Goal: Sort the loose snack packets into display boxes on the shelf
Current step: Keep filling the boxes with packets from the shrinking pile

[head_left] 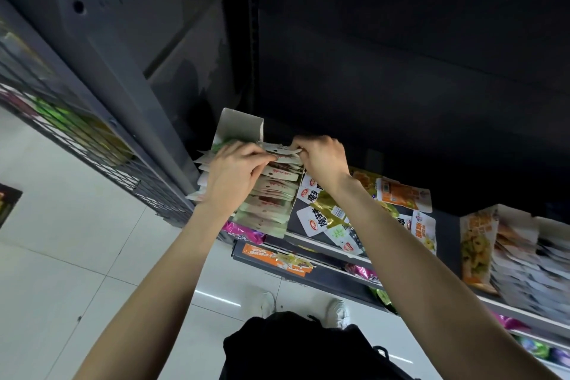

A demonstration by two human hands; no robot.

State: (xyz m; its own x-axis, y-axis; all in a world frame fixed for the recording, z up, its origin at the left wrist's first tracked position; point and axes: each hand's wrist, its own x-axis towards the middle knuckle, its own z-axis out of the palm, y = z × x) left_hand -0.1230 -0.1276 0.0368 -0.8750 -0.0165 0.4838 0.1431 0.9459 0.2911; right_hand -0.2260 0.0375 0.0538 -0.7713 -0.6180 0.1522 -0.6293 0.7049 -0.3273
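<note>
A white cardboard display box (pixel 242 125) stands on the shelf (pixel 314 239), filled with a row of pale snack packets (pixel 271 197) with red print. My left hand (pixel 233 176) rests on the left of the row, its fingers curled on the packet tops. My right hand (pixel 322 157) pinches the top edge of a packet at the far end of the row. Loose yellow and white packets (pixel 324 210) lie on the shelf just right of the box, under my right forearm.
An orange packet (pixel 401 194) and another display box (pixel 478 247) of packets sit further right. Lower shelves hold orange, pink and green packets. A wire-mesh rack (pixel 92 145) stands to the left. White floor tiles and my shoes lie below.
</note>
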